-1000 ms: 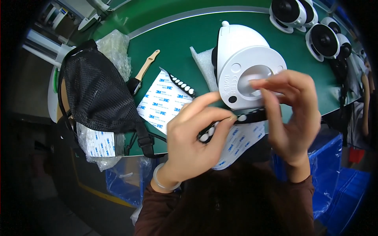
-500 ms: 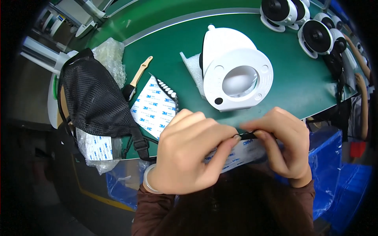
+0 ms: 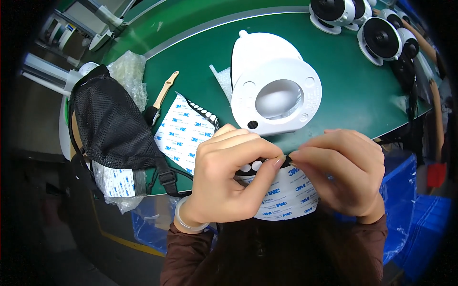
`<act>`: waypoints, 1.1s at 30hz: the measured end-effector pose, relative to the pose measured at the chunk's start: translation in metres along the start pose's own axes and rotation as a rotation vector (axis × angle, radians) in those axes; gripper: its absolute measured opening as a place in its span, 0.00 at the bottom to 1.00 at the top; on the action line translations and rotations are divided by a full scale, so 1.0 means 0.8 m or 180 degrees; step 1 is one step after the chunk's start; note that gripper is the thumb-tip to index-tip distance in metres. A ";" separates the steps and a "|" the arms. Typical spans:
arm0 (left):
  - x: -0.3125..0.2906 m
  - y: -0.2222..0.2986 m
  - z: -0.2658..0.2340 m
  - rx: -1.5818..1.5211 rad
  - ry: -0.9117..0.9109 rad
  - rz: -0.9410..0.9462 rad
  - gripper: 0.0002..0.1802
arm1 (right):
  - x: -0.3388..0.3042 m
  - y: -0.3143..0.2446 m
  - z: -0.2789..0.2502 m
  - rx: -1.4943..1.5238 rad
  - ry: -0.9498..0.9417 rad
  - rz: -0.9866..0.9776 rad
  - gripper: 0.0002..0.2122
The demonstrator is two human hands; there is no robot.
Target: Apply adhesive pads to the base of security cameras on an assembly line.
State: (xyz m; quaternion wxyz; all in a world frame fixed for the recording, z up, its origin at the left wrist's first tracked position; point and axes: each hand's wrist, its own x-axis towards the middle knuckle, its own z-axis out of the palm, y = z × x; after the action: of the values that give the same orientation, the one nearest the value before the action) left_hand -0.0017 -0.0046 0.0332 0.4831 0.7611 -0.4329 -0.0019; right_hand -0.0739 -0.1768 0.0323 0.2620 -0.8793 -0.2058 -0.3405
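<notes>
**Sticker sheet pinched at its black edge, near side of the white shell**

Materials: the white shell [image 3: 267,50] is showing smooth, matte, rounded plastic. Its flat ring base [image 3: 244,102] is facing up, with an oval opening and shallow round recesses; one black dot [image 3: 252,125] is filling the near-left recess. Pale, bubbly foam [image 3: 223,83] is poking out to the shell's left. Everything is resting on a smooth green table [image 3: 353,95]. Further left of the shell, a crinkled clear bag [image 3: 129,76] and a black mesh pouch [image 3: 112,119] are lying.

Position: the sticker sheet [image 3: 286,193] is hanging between both hands, nearer the wearer than the shell. Left hand [image 3: 229,176] is pinching its edge, thumb against forefinger. Right hand [image 3: 341,174] is curling inward, fingertips sitting together at the same edge; can't tell if they're gripping anything.

Looks: sheet is bowing, white backing with blue print, black strip along the top with white round spots. A matching second sheet [image 3: 181,131] is lying left of the shell.
</notes>
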 end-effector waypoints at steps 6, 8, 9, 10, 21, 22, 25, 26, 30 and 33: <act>-0.002 -0.001 0.003 0.0007 0.0154 0.0005 0.04 | 0.001 -0.008 0.002 0.0072 -0.0278 0.0511 0.08; -0.001 -0.001 0.003 0.0040 0.0152 0.0006 0.04 | 0.001 -0.005 0.005 0.0017 -0.0110 0.0406 0.08; -0.001 -0.001 0.003 0.0079 0.0157 0.0039 0.04 | 0.001 -0.005 0.004 0.0018 -0.0110 0.0412 0.08; -0.002 -0.001 0.002 0.0121 0.0165 0.0069 0.04 | 0.003 -0.005 0.004 0.0042 -0.0175 0.0432 0.08; -0.022 -0.006 0.008 0.0405 0.0508 -0.0370 0.06 | -0.011 0.012 0.007 0.1112 0.0512 0.1927 0.04; -0.021 -0.010 0.008 0.0547 0.0638 -0.0295 0.06 | -0.012 0.015 0.011 0.1056 0.0556 0.1926 0.03; -0.019 -0.018 0.009 0.0568 0.0803 -0.0126 0.05 | -0.005 0.011 0.011 0.1061 0.0406 0.2056 0.02; -0.018 -0.018 0.010 0.0536 0.0857 -0.0134 0.05 | -0.004 0.010 0.013 0.1064 0.0407 0.2062 0.02; -0.016 -0.018 0.011 0.0477 0.0844 -0.0198 0.05 | -0.006 0.018 0.020 0.0841 0.0523 0.1841 0.02; -0.017 -0.016 0.010 0.0540 0.0807 -0.0216 0.06 | -0.008 0.019 0.022 0.0652 0.0611 0.1669 0.03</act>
State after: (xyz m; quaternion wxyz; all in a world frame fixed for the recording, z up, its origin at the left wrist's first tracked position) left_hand -0.0053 0.0004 0.0141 0.4674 0.8075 -0.3410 0.1144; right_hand -0.0611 -0.1792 0.0115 0.4467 -0.8352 0.0208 -0.3202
